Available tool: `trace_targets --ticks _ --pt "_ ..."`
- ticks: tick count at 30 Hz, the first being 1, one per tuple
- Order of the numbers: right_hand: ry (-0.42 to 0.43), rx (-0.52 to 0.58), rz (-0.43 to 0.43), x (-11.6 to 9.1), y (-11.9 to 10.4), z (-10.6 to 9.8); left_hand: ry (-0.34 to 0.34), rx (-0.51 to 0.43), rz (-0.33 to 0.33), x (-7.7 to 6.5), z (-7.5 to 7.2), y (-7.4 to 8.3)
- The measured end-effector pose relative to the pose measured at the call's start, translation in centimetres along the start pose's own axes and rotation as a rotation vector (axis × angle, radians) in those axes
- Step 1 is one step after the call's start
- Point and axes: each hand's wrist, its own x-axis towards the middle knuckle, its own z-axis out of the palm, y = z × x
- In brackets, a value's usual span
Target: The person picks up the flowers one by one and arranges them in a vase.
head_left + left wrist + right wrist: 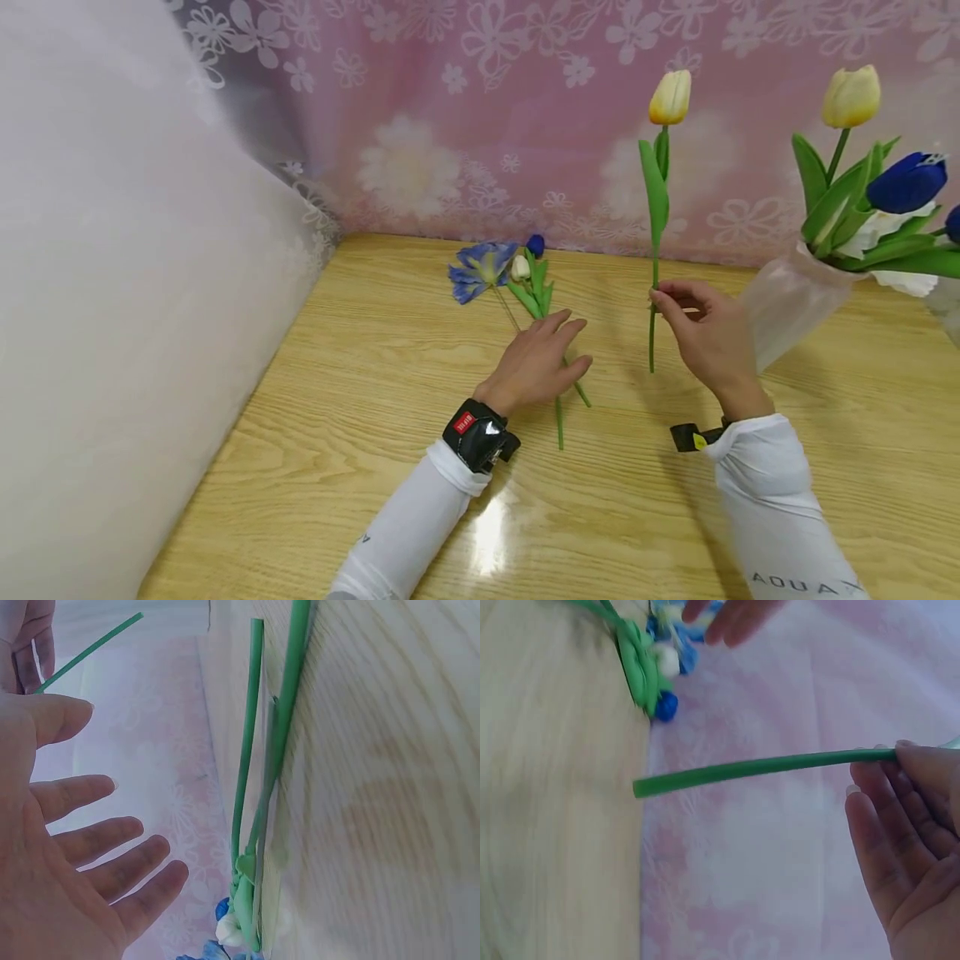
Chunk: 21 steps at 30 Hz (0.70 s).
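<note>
A pale yellow tulip (657, 204) with an orange-tinged base stands upright in the air, its stem pinched between the thumb and fingers of my right hand (712, 346). The bare lower end of that stem (765, 766) sticks out past the fingertips in the right wrist view. My left hand (534, 364) hovers with spread fingers over the flowers lying on the table. In the left wrist view its palm holds nothing and is apart from the green stems (247, 750). Those flowers are a blue open bloom (480, 268), a white tulip (521, 267) and a blue tulip (536, 244).
A frosted vase (791, 304) to the right of my right hand looks tilted and holds yellow and blue tulips (907, 182). A pink floral curtain (525, 125) hangs behind the wooden table (315, 417). A white sheet (135, 292) borders the left side.
</note>
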Motion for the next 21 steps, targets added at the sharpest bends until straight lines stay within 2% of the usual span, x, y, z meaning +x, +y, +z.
trace_targets --ticks 4,7,12,16,21 --pt "0.049 0.020 0.009 0.0 0.3 -1.3 0.002 -0.001 0.024 0.3 0.2 0.4" --pt "0.106 0.038 -0.029 0.0 0.6 -2.0 0.000 0.003 0.037 0.5 0.4 0.7" --pt "0.253 0.007 -0.107 0.0 0.7 -3.6 -0.003 0.022 0.050 0.8 0.7 1.1" --pt "0.367 -0.053 -0.124 0.0 0.9 -5.0 -0.001 0.031 0.061 1.0 0.8 1.3" --pt "0.474 -0.073 -0.171 -0.1 1.1 -6.5 0.001 0.019 0.079 1.0 1.0 1.5"
